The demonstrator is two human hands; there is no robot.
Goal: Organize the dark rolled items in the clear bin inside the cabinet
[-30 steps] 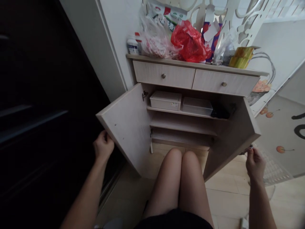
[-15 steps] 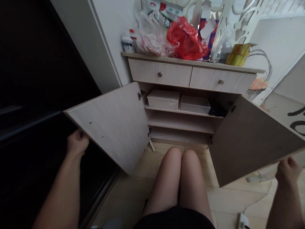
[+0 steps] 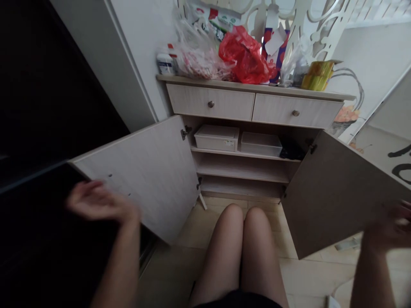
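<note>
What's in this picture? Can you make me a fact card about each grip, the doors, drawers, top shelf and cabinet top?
Left grip: blurred, in front of the pale wooden left door; touch unclear
Right grip: blurred, in front of the grey-brown wooden right door; touch unclear
Doors: both open
Pale wooden drawers: two, shut, round metal knobs
Pale wooden shelf: white lidded box, translucent plastic box, black item
Pale wooden top: crumpled red plastic bag, clear plastic bag, white bottle, more things

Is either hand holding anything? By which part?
The left hand holds nothing visible, near the pale wooden left door. Whether the blurred right hand grips the shadowed wooden right door by its edge, I cannot tell.
</note>
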